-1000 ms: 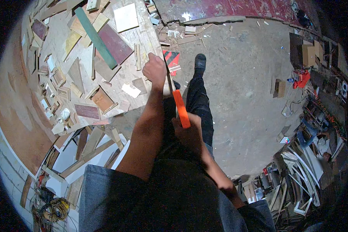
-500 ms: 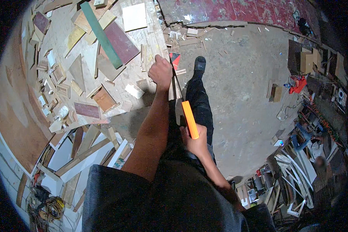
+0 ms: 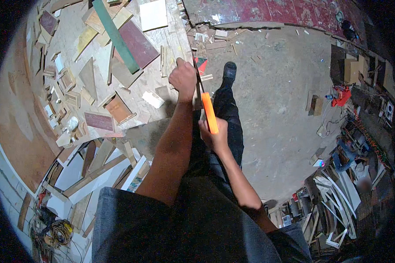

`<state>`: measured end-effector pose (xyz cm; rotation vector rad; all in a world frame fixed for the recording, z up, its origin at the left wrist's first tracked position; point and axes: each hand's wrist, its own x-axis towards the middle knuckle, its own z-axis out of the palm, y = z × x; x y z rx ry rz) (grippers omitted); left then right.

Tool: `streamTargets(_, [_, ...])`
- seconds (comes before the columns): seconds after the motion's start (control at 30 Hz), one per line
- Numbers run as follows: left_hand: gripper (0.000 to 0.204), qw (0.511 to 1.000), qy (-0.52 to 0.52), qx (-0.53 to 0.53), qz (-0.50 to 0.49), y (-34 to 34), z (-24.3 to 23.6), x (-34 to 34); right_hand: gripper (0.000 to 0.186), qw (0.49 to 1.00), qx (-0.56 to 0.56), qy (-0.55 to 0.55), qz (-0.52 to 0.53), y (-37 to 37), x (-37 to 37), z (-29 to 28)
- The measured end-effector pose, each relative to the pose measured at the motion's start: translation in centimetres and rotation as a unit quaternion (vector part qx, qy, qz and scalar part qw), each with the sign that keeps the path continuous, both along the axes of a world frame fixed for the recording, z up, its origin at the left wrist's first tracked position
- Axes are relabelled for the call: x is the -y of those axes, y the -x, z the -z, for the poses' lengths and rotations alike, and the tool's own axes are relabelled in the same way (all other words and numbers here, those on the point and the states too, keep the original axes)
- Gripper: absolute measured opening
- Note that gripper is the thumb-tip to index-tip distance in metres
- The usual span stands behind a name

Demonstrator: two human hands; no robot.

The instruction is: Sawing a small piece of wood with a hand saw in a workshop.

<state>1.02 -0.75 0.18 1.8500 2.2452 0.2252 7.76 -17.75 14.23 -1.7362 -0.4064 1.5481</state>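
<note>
My left hand (image 3: 182,79) is closed at the edge of the wooden worktable (image 3: 171,40), on a piece I cannot make out beneath it. Gripped in my right hand (image 3: 216,135) is a hand saw with an orange handle (image 3: 210,111); its dark narrow blade (image 3: 199,79) runs forward just right of my left hand, along the table edge. Near that hand lie thin wood strips (image 3: 163,61), a white scrap (image 3: 152,99), a maroon board (image 3: 138,44) and a long green board (image 3: 115,36). A red and black piece (image 3: 201,65) shows beyond the blade.
My leg and shoe (image 3: 229,70) stand on the concrete floor (image 3: 281,114). Wood offcuts (image 3: 98,168) are piled lower left, with coiled cable (image 3: 59,232). Scrap strips (image 3: 338,201), cardboard (image 3: 351,70) and a red object (image 3: 340,96) with cords lie right. A maroon surface (image 3: 272,13) crosses the top.
My right hand drew the saw back toward my body, then pushed it forward again. My left hand stays closed at the table edge, shifted slightly right in view since the first frame.
</note>
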Motion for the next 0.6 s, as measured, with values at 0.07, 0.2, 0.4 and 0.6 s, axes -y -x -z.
streamTargets(0.07, [0.017,1.0,0.014,-0.006,-0.006,-0.3,-0.1,0.0,0.028,1.0,0.017,-0.018,0.006,0.0,1.6,-0.2])
streamTargets(0.2, [0.018,1.0,0.01,-0.015,-0.017,0.7,0.0,-0.1,0.022,0.99,0.107,-0.037,-0.08,-0.8,3.7,-3.8])
streamTargets(0.4, [0.017,1.0,-0.001,-0.009,-0.004,-0.2,0.1,0.0,0.02,0.989,0.117,-0.037,-0.082,-0.2,-0.2,3.2])
streamTargets(0.6, [0.017,1.0,-0.014,-0.011,-0.015,0.1,-0.2,-0.1,0.025,0.983,0.126,-0.081,-0.109,-0.7,3.3,-1.9])
